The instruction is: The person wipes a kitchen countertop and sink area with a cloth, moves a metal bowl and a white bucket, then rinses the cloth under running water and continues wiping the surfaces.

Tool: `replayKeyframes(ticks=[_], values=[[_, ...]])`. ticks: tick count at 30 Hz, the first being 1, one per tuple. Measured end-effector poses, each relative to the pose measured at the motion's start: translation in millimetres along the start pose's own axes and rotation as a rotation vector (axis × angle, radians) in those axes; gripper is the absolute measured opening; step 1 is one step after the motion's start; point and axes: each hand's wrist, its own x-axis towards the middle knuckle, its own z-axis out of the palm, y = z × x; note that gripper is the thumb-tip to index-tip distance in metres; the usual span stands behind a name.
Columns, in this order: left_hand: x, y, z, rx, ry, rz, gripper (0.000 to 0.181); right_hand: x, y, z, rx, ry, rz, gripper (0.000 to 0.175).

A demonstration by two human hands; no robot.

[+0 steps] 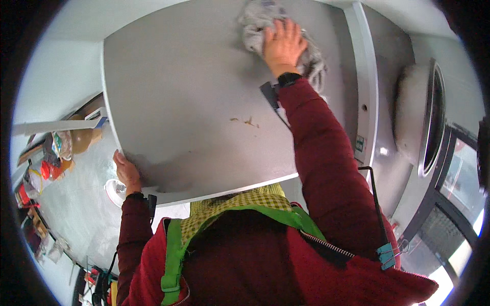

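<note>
My right hand [285,44] lies spread on a crumpled grey cloth [254,36], pressing it against the far right part of a grey board-like surface [183,88] with a pale edge. The fingers rest over the cloth rather than closing round it. Several small brownish bits [249,122] lie on the surface between my arms. At the surface's near left corner, my left hand [127,172] touches the pale edge; its thumb side shows, and the other fingers are partly hidden. Both wrists wear black bands with small dark devices.
A white raised rail [367,95] runs along the right side, with a rounded, metal-rimmed opening [432,118] beyond it. On the left, below the surface, are a white round container [115,192], a red object [49,170] and several bags along the wall. A dark-framed window stands lower right.
</note>
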Motion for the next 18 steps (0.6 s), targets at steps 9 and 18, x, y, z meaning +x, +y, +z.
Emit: replayKeyframes(ticks=[9,18], values=[[5,-1,4,0.067,0.046,0.077,0.052,-136,213,-91,-0.416,-0.188,0.451,0.048],[12,-3,12,0.135,0.056,0.069,0.056,-314,243,-196,-0.398,-0.421,0.457,0.036]])
